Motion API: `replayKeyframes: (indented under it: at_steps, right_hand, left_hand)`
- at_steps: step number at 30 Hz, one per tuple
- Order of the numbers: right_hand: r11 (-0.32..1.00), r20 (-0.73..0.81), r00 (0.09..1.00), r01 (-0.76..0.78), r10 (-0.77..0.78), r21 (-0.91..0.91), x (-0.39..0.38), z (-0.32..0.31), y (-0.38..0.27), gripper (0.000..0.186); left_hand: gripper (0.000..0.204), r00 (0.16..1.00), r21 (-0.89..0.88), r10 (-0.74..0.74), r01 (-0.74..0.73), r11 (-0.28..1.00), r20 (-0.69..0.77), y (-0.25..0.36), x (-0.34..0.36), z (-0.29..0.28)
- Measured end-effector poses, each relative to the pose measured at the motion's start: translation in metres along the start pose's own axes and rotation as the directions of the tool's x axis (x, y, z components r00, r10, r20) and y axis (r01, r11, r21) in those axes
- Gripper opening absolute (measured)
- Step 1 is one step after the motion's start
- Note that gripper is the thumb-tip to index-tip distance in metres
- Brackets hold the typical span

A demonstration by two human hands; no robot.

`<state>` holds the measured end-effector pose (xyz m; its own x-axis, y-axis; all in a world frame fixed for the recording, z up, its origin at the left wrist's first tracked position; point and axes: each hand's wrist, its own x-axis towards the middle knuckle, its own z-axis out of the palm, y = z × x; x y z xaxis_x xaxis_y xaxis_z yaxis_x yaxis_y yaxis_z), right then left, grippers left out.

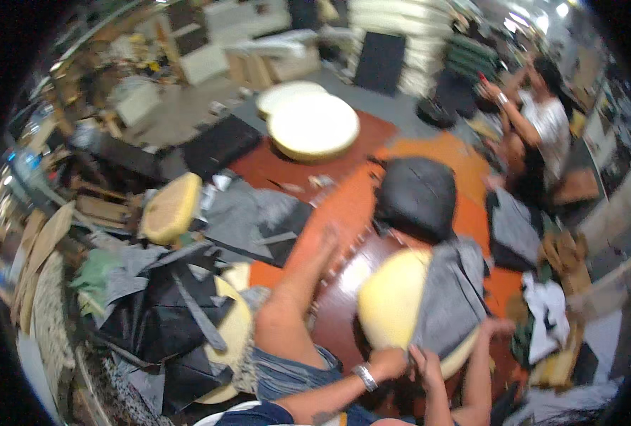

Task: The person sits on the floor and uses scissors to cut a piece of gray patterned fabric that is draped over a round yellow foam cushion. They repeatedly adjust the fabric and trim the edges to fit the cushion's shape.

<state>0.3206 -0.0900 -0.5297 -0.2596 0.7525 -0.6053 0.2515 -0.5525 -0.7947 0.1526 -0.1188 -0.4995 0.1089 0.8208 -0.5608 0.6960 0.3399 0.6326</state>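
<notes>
Left grip point(391, 363), right grip point(425, 362), seemingly closed on grey cloth point(448, 302) spread beyond over yellow foam point(392, 298)

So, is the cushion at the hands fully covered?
Only partly: grey cloth lies across the yellow cushion, whose left side shows bare.

Passable left of the yellow foam cushion point(388, 298), over bare glossy brown sheet point(338, 323), then barred by an outstretched leg point(287, 305). Blocked just beyond it by a black padded seat point(416, 199), at its near edge by left hand point(388, 364) and right hand point(425, 362) on grey cloth point(447, 298), at its right by a bare limb point(477, 376).
</notes>
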Motion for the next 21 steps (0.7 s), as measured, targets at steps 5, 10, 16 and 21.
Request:
replayKeyframes:
  at_steps: [5, 10, 16, 21]
  right_hand:
    - [0.993, 0.040, 0.997, 0.068, -0.064, -0.097, 0.021, 0.005, 0.000, 0.042]
    - [0.982, 0.059, 0.997, 0.058, -0.048, -0.182, 0.044, 0.022, -0.020, 0.042]
    - [0.975, 0.052, 0.998, 0.056, -0.046, -0.217, 0.045, 0.026, -0.025, 0.042]
    - [0.973, 0.036, 0.999, 0.046, -0.038, -0.228, 0.048, 0.019, -0.015, 0.042]
  left_hand:
    - [0.042, 0.986, -0.088, 0.165, -0.162, 0.983, 0.027, -0.004, 0.005, -0.013]
    - [0.044, 0.985, -0.103, 0.172, -0.170, 0.980, 0.008, -0.024, 0.032, -0.031]
    - [0.046, 0.982, -0.103, 0.185, -0.182, 0.978, 0.023, -0.042, 0.056, -0.025]
    - [0.048, 0.980, -0.110, 0.195, -0.189, 0.976, 0.044, -0.051, 0.074, -0.014]
